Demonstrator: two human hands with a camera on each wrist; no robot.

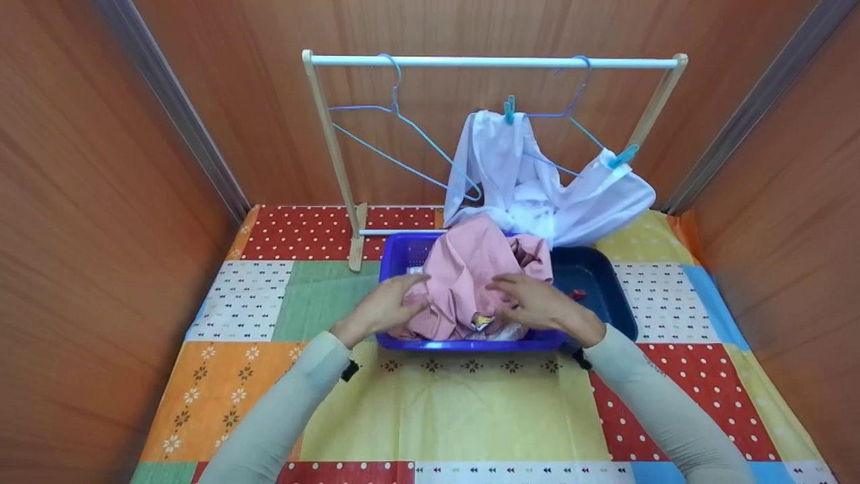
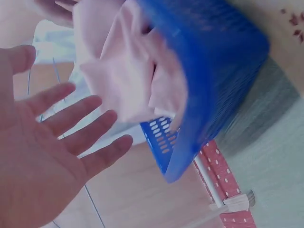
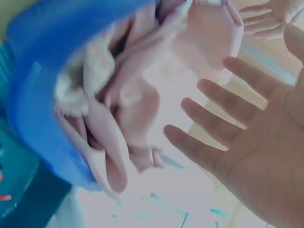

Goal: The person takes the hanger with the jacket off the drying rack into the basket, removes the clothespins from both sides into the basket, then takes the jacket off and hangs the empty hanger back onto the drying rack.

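A pink garment (image 1: 463, 269) lies heaped in a blue-purple plastic basket (image 1: 470, 345), with a small yellow print showing near its front. Over the heap's left side is my left hand (image 1: 386, 302), fingers spread and holding nothing. My right hand (image 1: 541, 300) hovers at the heap's right side, its fingers extended and nothing in its grasp. Both wrist views show open palms facing the pink cloth (image 2: 128, 66). Behind the basket a white garment (image 1: 504, 175) hangs from a hanger (image 1: 578, 94) by teal clothespins (image 1: 509, 109).
A drying rack (image 1: 470, 62) with a white bar stands at the back. On its left hangs a bare blue hanger (image 1: 396, 111). Right of the basket sits a dark tray (image 1: 611, 289) with small red items (image 1: 577, 294). Wooden panels (image 1: 101, 168) enclose the patchwork tablecloth (image 1: 470, 417).
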